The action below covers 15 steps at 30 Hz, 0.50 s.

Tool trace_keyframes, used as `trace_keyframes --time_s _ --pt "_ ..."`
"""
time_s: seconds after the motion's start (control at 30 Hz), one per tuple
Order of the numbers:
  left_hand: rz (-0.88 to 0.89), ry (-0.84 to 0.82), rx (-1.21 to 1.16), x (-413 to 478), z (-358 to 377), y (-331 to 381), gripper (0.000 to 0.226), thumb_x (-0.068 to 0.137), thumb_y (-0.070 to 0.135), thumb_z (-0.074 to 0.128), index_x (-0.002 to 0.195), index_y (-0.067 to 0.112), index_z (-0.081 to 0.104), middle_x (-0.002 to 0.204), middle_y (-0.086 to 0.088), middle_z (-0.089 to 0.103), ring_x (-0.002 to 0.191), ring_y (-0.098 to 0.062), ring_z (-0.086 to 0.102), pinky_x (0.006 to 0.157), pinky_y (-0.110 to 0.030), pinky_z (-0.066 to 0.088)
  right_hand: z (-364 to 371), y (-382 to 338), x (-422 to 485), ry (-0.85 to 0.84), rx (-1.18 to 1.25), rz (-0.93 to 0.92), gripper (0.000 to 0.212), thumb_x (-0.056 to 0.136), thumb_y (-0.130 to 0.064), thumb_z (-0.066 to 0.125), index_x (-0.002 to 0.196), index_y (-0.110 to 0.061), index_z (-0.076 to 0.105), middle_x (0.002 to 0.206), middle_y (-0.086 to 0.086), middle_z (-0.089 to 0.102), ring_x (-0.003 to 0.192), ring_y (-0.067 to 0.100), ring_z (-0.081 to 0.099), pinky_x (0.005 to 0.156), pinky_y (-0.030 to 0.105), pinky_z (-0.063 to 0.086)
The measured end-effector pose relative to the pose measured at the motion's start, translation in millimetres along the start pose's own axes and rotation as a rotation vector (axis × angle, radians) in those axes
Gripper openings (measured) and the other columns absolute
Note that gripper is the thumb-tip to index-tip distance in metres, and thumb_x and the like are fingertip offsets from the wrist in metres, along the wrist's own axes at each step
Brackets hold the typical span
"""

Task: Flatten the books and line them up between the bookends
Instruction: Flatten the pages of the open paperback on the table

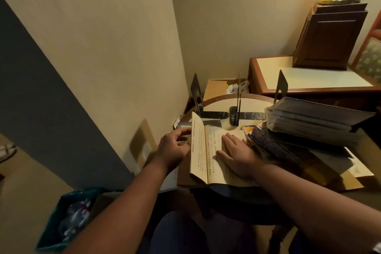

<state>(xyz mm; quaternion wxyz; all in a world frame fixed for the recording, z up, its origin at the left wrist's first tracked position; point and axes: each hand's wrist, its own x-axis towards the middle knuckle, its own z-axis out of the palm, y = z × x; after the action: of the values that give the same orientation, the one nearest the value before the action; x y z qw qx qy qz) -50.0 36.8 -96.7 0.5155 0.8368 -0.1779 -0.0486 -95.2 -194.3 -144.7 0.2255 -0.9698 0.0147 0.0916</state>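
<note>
An open book (201, 150) with yellowed printed pages lies on the small round table (218, 103). My right hand (235, 154) presses flat on its right page, fingers straight. My left hand (175, 146) grips the raised left half of the book, thumb curled round its outer edge. Three dark metal bookends stand at the back of the table: left (196, 93), middle (238, 105), right (281, 86). A pile of books (309, 121) lies to the right, with a patterned blue book (270, 144) beside my right hand.
Loose papers and envelopes (338, 173) spread over the table's right side. A wooden side table (309, 78) with a dark cabinet (329, 35) stands behind. A teal bin (68, 218) with crumpled waste sits on the floor at lower left. The wall corner is close behind the bookends.
</note>
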Motion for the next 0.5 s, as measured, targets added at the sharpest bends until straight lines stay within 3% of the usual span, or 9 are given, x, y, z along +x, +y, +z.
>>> trace_keyframes --time_s 0.07,0.17,0.37,0.5 --pt "0.008 -0.031 0.030 4.7 0.7 0.0 0.042 0.087 0.013 0.066 0.123 0.033 0.062 0.115 0.013 0.064 0.111 -0.006 0.058 0.085 -0.029 0.057 -12.8 -4.8 -4.4 0.002 0.101 0.012 0.079 0.094 -0.061 0.048 0.158 -0.030 0.014 0.166 -0.005 0.006 0.151 0.028 0.010 0.121 0.049 0.018" --pt "0.037 -0.087 0.093 11.3 4.5 1.3 0.039 0.083 0.022 0.072 0.120 0.029 0.065 0.120 0.010 0.063 0.113 -0.008 0.058 0.090 -0.035 0.056 -33.1 -12.0 -11.1 0.102 0.277 -0.081 0.075 0.091 -0.053 0.059 0.155 -0.031 0.024 0.164 -0.005 0.018 0.147 0.024 0.026 0.113 0.049 0.036" --pt "0.148 -0.145 0.281 22.7 23.2 4.5 0.044 0.076 0.043 0.076 0.116 0.026 0.068 0.112 0.011 0.066 0.103 -0.005 0.060 0.089 -0.036 0.055 -45.2 -33.4 -16.4 0.233 0.246 -0.261 0.064 0.091 -0.039 0.066 0.148 -0.030 0.039 0.159 -0.005 0.029 0.142 0.020 0.035 0.109 0.038 0.043" --pt "0.204 -0.132 0.333 22.8 26.3 2.9 0.041 0.078 0.040 0.074 0.116 0.027 0.067 0.117 0.010 0.065 0.107 -0.006 0.058 0.091 -0.031 0.053 -38.2 -30.2 -17.1 0.237 0.108 -0.222 0.059 0.091 -0.039 0.066 0.145 -0.028 0.045 0.161 -0.001 0.020 0.146 0.029 0.026 0.108 0.048 0.045"
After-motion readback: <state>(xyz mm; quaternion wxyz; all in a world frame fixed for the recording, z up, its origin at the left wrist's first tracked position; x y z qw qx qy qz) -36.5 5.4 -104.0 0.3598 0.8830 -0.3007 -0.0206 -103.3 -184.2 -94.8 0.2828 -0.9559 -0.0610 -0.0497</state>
